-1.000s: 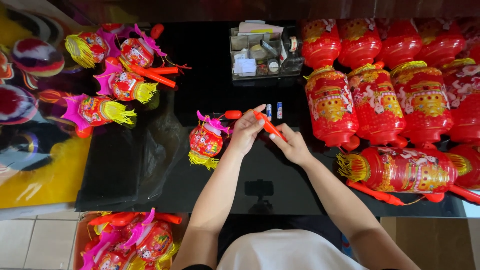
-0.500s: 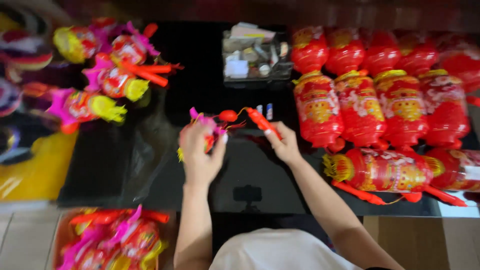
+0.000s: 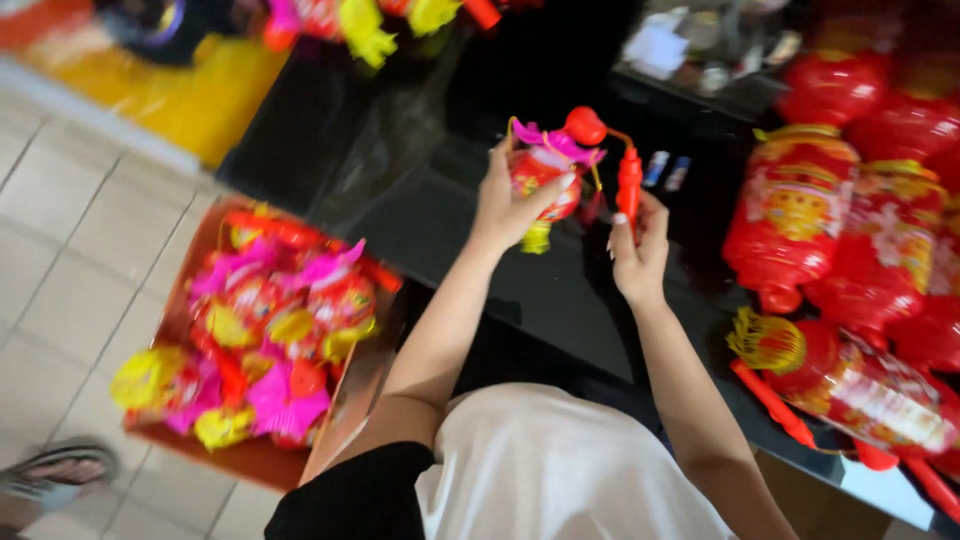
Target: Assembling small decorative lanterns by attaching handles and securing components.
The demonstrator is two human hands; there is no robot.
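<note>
- The small red and pink lantern is up off the black table, held in the air over its near half, yellow tassel hanging down toward the tabletop.
- Its long axis runs roughly top to bottom, pink frill uppermost, tassel at the foot; a thin cord loops from its top over a red ball to the red stick handle.
- That handle stands near upright, just to the right of the lantern, long axis vertical.
- The left hand wraps the lantern's body from the left, fingers closed snugly round it, thumb across the front.
- The right hand pinches the handle's lower end, fingers narrow and curled, palm turned toward the left hand.
- Both forearms rise from the lower frame and angle inward, meeting at the lantern.
- Right of the grip: large red lanterns lie in rows on the table, one more lying flat nearer the person.
- Below and left of the grip: a cardboard box on the pale tiled floor, packed with pink and yellow lanterns.
- Beyond the grip, a blurred tray of small items.
</note>
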